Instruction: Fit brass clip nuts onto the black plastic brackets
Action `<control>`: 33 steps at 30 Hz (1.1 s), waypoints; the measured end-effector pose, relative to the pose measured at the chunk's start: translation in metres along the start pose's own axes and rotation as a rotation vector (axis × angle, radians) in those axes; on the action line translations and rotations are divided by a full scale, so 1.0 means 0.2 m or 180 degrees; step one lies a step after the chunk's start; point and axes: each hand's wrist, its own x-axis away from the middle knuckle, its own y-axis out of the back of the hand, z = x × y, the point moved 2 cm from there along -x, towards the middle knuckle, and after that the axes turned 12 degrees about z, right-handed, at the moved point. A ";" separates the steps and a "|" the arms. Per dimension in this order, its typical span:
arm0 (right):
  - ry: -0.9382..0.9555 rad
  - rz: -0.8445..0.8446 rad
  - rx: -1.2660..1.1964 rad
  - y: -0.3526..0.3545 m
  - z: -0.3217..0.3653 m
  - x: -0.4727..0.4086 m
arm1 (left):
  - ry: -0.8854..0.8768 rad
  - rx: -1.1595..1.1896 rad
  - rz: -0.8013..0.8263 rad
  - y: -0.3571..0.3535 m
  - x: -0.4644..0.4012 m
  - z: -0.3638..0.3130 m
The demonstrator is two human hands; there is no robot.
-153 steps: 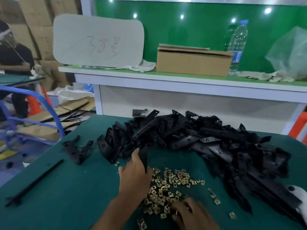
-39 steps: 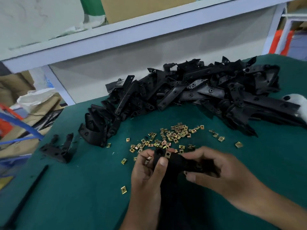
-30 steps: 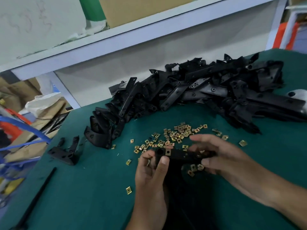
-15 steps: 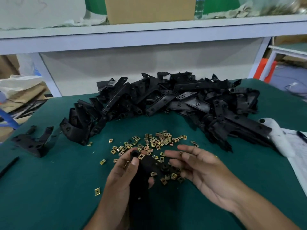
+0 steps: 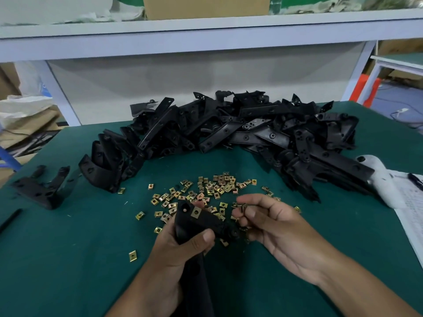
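Note:
My left hand (image 5: 180, 252) grips a black plastic bracket (image 5: 201, 220) low in the middle of the view, thumb across its face. One brass clip nut (image 5: 196, 212) sits fitted on the bracket's upper end, beside a round hole. My right hand (image 5: 274, 227) is just right of the bracket, palm up, and pinches a brass clip nut (image 5: 243, 208) between thumb and fingers. Loose brass clip nuts (image 5: 212, 186) are scattered on the green table beyond both hands. A big heap of black brackets (image 5: 240, 133) lies behind them.
The green table (image 5: 68, 259) reaches to a white shelf frame (image 5: 206, 40) at the back. A separate black bracket (image 5: 39, 188) lies at the left, a single nut (image 5: 132, 255) near my left wrist. A white object (image 5: 377, 179) and printed paper (image 5: 414, 211) sit at the right.
My right hand let go of the bracket's right end, drew a little right and now pinches a nut. My left hand kept its grip on the bracket. The camera swung back to level.

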 end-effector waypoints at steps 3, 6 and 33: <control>-0.0015 -0.0011 0.0094 -0.01 0.01 0.00 | 0.0089 -0.0047 -0.0044 0.00 0.01 0.00; 0.0027 0.0012 0.0262 -0.01 0.01 0.01 | 0.0165 -0.0050 -0.0100 0.01 0.02 0.00; 0.0206 -0.0249 0.1363 -0.05 0.03 0.03 | 0.0082 -0.0424 0.0172 -0.04 0.04 -0.02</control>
